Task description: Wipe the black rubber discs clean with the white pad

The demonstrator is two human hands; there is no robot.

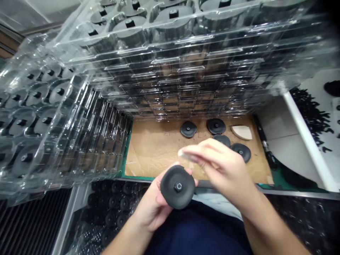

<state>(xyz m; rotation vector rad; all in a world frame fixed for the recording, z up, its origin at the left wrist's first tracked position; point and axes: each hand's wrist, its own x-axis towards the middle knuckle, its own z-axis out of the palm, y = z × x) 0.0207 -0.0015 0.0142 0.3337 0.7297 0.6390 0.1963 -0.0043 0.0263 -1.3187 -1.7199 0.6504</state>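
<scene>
In the lower middle of the head view, my left hand (152, 212) grips a round black plastic disc (172, 193) by its edge. The disc's dished face, with a small hub at its centre, is turned up toward me. My right hand (225, 164) hovers just above and to the right, apart from the disc. Its fingers are pinched together over something small and greyish, blurred and mostly hidden. Beyond it, similar black discs lie on brown cardboard (148, 141), among them one disc (188, 129) and another disc (216, 125). My right hand partly covers others.
Tall stacks of clear plastic trays (170, 49) full of grey discs rise behind the cardboard, with more trays (39, 117) at left. A cream-coloured wedge-shaped pad (241, 132) lies at right. Past a white divider (309, 141) sits a pile of small black parts (309, 109).
</scene>
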